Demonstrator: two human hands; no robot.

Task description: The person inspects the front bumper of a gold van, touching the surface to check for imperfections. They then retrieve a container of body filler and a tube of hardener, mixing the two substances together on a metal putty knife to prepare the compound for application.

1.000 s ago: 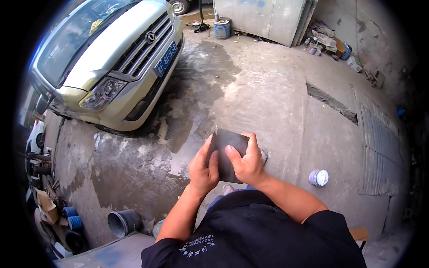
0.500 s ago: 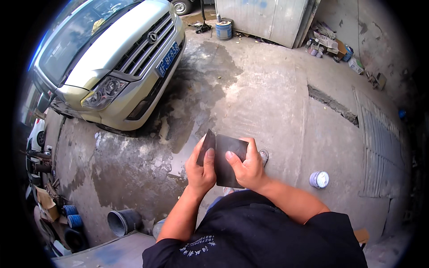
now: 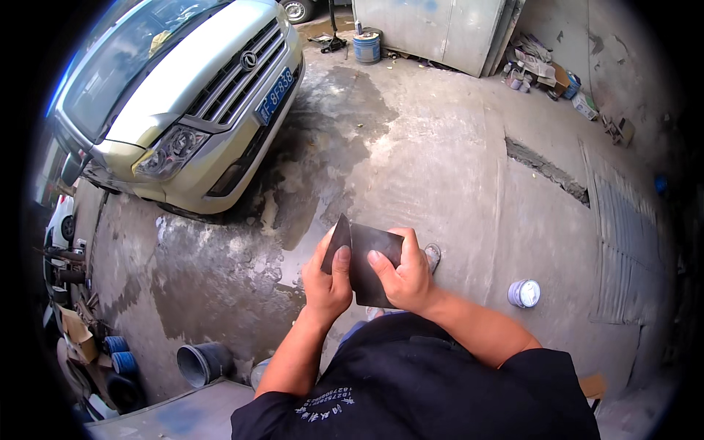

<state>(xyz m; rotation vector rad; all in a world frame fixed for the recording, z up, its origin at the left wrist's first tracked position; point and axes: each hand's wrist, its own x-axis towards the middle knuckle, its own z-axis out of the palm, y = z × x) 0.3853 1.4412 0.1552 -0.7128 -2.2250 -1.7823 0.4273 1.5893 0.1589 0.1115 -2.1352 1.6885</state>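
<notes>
A dark grey sheet, like sandpaper, is held in front of my chest with both hands. My left hand pinches its left edge, which is folded up toward me along a crease. My right hand grips the flat right part, thumb on top. I stand on a stained concrete floor, and the toe of my shoe shows just past the right hand.
A pale gold car is parked at the upper left, nose toward me. A small white tin sits on the floor to my right. A black bucket lies at lower left, a blue drum stands by a grey cabinet.
The sheet was flat a second ago; its left edge is now bent up along a crease by my left hand. Both hands have dropped slightly.
</notes>
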